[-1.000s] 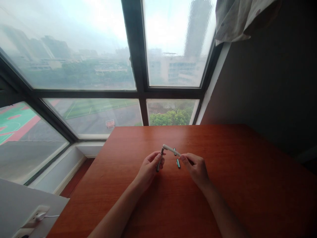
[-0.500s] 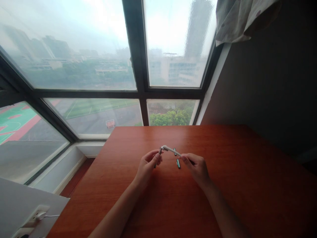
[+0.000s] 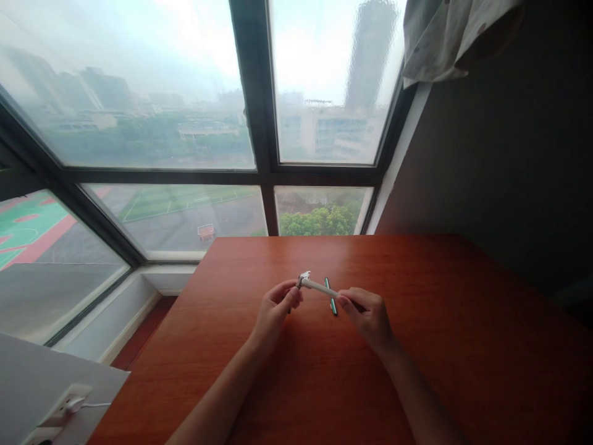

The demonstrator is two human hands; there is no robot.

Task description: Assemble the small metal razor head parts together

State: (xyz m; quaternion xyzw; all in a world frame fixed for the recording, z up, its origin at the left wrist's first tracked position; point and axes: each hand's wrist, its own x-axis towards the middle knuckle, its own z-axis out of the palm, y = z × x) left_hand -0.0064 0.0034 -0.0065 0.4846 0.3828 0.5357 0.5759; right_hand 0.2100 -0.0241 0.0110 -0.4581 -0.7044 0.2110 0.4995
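Observation:
My left hand [image 3: 278, 303] is closed around a dark, thin razor handle [image 3: 299, 283] with a metallic head that points up past the fingertips. In my right hand [image 3: 368, 310] is a pale toothbrush [image 3: 320, 287], pinched near its rear end and slanting up to the left. Its white bristled head touches or overlaps the top of the razor handle; which of the two I cannot tell. Behind the brush shaft, two small dark-green pieces like razor cartridges lie on the table: a far piece [image 3: 327, 282] and a near piece [image 3: 333, 307].
The reddish-brown wooden table [image 3: 222, 383] reaches to the window frame [image 3: 319, 177]. A dark wall [image 3: 500, 161] rises on the right, with pale cloth [image 3: 438, 43] hanging at the top. At lower left, a white plug [image 3: 75, 405] sits in a wall socket.
The toothbrush head has shifted slightly left and up against the razor handle's top, and its shaft now looks straighter. My left hand has hardly moved. The green pieces lie as before.

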